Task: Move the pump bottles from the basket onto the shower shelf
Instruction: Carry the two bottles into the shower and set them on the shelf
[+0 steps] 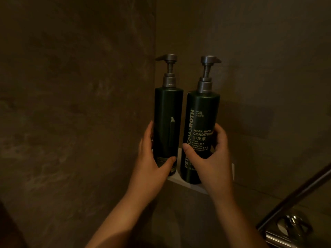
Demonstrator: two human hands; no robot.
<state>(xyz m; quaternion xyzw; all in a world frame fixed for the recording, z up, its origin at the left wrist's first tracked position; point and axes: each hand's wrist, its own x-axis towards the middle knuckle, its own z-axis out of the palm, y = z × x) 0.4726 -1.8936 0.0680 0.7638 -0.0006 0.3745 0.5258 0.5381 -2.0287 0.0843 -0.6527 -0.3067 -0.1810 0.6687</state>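
With both dark green pump bottles upright on the white corner shelf point(180, 181), L hand point(152, 158) wraps the unlabelled-side bottle point(168, 126) and R hand point(213, 158) grips the conditioner bottle point(201, 133), so placement looks near done w/ only release left; basket out of view.

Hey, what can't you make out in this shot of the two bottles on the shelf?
- Basket: outside the head view.
- Left bottle: its label faces away, so contents are unknown.
- Right bottle: the right hand covers the lower label; the small print is blurred.
- Shelf: mostly hidden behind both bottles and the left hand; whether the bases rest on it is unclear.
- Metal fitting: cut off by the bottom right edge.
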